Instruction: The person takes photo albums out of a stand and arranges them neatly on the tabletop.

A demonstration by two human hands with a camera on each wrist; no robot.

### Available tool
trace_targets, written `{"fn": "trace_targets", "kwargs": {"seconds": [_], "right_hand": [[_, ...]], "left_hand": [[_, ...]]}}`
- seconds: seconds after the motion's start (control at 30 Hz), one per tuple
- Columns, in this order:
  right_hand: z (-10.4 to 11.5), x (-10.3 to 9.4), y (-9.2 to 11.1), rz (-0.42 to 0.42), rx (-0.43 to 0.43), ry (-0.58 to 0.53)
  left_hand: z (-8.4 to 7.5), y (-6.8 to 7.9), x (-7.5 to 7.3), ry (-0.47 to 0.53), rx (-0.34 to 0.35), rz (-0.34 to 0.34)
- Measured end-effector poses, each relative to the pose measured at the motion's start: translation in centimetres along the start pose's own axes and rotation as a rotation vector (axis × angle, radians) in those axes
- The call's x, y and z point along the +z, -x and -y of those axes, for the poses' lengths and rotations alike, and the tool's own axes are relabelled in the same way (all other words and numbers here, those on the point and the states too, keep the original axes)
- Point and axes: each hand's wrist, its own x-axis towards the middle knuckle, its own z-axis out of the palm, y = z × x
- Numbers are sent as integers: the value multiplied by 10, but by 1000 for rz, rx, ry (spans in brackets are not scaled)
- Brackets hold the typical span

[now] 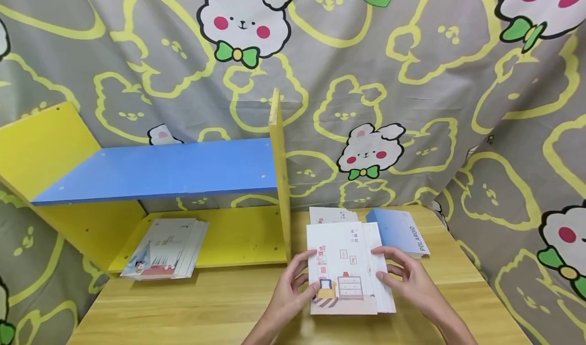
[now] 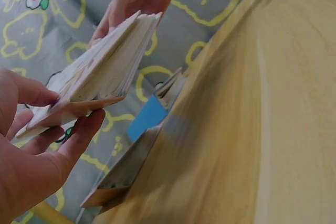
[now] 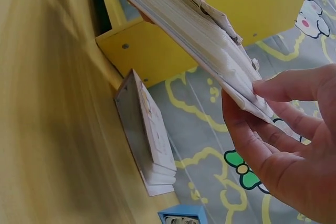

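Note:
A white book, its cover printed with a drawn room, is held above the table by both hands. My left hand grips its left edge, thumb on the cover. At the right edge, my right hand pinches the book between thumb and fingers. The right wrist view shows its thick pages and a worn, torn cover edge. Behind it, another white book rests on the table, partly hidden. Beside that lies a blue item lettered POLAROID.
To the left stands a yellow shelf unit with a blue middle board. Several white books or booklets lie stacked on its bottom board. A wooden table carries everything, and a grey patterned curtain hangs behind.

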Motion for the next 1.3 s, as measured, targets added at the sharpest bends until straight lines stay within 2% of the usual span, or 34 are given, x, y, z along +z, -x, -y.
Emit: {"fn": "trace_targets", "kwargs": {"seconds": [0.4, 0.63, 0.83, 1.03, 1.3], "right_hand": [[-6, -1, 6, -11, 76, 4], [-10, -6, 8, -5, 8, 32], [-9, -13, 9, -10, 17, 54], [-11, -20, 11, 9, -25, 57], [-16, -26, 14, 30, -37, 48]], "left_hand": [[7, 7, 8, 6, -3, -12], [9, 5, 14, 11, -4, -19], [11, 2, 21, 26, -3, -19], [14, 0, 27, 41, -3, -19], [16, -2, 32, 64, -13, -20]]}}
